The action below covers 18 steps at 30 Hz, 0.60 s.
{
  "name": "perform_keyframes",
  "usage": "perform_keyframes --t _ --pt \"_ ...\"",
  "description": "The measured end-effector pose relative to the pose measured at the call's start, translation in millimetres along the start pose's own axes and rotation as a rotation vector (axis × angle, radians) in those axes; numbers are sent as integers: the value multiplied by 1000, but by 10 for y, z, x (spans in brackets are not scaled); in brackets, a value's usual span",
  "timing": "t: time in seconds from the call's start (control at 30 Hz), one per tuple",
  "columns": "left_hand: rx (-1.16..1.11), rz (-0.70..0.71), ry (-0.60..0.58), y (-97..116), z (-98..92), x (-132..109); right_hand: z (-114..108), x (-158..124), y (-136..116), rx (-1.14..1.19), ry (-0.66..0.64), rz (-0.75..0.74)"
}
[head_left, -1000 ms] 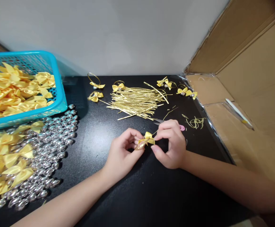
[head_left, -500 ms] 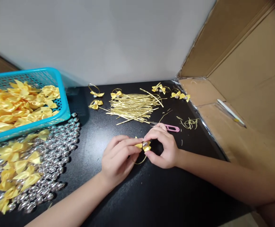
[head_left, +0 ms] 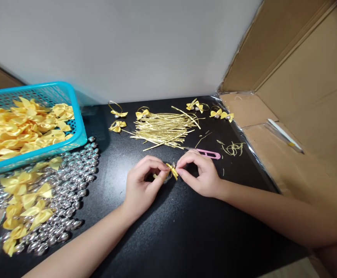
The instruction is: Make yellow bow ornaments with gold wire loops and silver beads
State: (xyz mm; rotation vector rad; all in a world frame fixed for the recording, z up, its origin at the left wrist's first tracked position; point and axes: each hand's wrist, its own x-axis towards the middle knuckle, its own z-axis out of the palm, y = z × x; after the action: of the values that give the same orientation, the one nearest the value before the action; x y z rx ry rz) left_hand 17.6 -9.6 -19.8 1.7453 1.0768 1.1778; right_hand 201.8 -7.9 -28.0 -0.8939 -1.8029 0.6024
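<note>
Between my two hands, just above the black tabletop, is a yellow ribbon bow (head_left: 172,171) with a thin gold tie looping from it. My left hand (head_left: 148,179) pinches the bow's left side between thumb and fingertips. From the other side, my right hand (head_left: 199,172) grips its right edge in a similar pinch. The silver bead is hard to make out in this view. Behind my hands lies a pile of gold twist ties (head_left: 164,130). Pink-handled thread snips (head_left: 210,154) rest right behind my right hand.
A blue basket (head_left: 80,135) of yellow bows stands at left. Silver beads (head_left: 70,193) with loose bows (head_left: 36,210) spread before it. Bows with beads and ties (head_left: 215,113) sit along the back. Gold scraps (head_left: 232,148) and a white pen-like tool (head_left: 284,135) are at right.
The bow has been turned, so its bead no longer faces up, and the tie loop has swung left from below. Both hands have shifted to fingertip pinches on its opposite sides.
</note>
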Motion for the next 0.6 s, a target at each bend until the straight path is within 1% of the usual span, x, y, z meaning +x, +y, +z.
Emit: perform_keyframes --t 0.13,0.2,0.27,0.33,0.4,0.47,0.53,0.6 --pt "-148 -61 -34 -7 5 -14 12 -9 13 36 -7 -11" --pt "-246 -97 -23 -16 8 -13 12 -8 15 60 13 -14" --pt "-394 -164 8 -23 15 -7 5 -1 11 85 28 -2" --pt "-612 -272 31 -17 26 5 -8 10 4 97 7 28" --pt "-845 -406 28 6 35 27 -24 17 -2 107 -54 52" --pt "-1028 -544 14 39 37 59 -35 19 -3 130 -117 44" --pt "-1148 -664 19 66 30 95 -38 15 -2 140 -147 -3" --pt "-1197 -759 23 77 18 123 -33 10 -1 108 -151 -57"
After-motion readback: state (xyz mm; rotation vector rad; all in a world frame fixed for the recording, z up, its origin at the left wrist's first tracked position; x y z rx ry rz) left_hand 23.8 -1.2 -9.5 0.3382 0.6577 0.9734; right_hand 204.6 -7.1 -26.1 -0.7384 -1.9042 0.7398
